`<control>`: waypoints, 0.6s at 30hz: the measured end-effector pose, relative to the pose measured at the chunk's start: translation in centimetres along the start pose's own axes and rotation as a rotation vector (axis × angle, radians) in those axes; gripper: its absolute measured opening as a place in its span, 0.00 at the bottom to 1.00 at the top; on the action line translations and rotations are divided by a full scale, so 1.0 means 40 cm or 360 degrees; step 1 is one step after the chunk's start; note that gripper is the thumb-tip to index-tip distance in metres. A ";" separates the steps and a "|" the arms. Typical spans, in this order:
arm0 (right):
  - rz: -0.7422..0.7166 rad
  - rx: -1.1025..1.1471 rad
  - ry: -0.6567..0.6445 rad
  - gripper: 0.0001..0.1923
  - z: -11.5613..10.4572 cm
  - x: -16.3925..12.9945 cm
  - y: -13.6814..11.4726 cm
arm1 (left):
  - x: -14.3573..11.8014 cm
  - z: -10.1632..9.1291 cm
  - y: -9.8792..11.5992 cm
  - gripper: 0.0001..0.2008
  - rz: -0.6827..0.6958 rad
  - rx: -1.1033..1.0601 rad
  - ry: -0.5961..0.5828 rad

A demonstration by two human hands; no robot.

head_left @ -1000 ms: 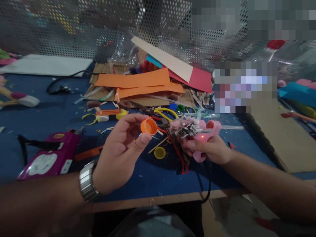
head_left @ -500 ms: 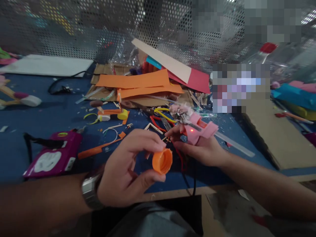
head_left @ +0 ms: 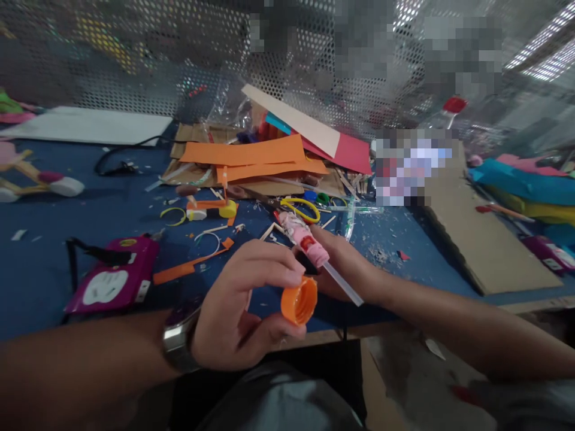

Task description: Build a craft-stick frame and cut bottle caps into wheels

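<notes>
The left hand (head_left: 245,311) pinches an orange cap (head_left: 299,300) above the table edge. The right hand (head_left: 341,266) grips a pink glue gun (head_left: 306,239). Paper scraps (head_left: 251,157) litter the blue table (head_left: 90,209) before a holed metal wall (head_left: 135,54).

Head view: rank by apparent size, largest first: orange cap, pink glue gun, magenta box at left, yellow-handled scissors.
1. magenta box, on the table left of the left hand
2. pink glue gun, in the right hand, partly hidden
3. and 4. orange cap and yellow-handled scissors look alike; the cap is nearer the camera, so unsure.
</notes>
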State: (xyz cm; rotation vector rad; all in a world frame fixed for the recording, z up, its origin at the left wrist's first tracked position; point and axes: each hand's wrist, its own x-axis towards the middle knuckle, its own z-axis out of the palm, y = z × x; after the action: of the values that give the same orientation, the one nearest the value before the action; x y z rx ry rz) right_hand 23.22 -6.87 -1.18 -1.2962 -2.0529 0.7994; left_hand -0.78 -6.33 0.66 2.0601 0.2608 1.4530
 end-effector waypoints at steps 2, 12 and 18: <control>-0.0016 -0.0087 0.0007 0.21 0.001 0.000 -0.002 | -0.001 -0.004 0.002 0.18 -0.0044 0.0026 -0.0027; 0.0055 0.0762 0.0022 0.20 -0.039 0.007 -0.022 | -0.009 0.019 -0.015 0.15 -0.0416 -0.0147 0.0138; 0.0094 0.1185 0.0255 0.23 -0.047 0.000 -0.026 | -0.004 0.026 -0.035 0.13 -0.0906 -0.0225 0.0151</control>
State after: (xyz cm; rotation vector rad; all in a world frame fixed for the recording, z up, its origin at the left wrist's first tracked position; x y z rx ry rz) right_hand 24.00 -6.88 0.80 -0.9479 -1.3770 1.2783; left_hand 0.34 -5.63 -0.49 1.6233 0.6980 1.1723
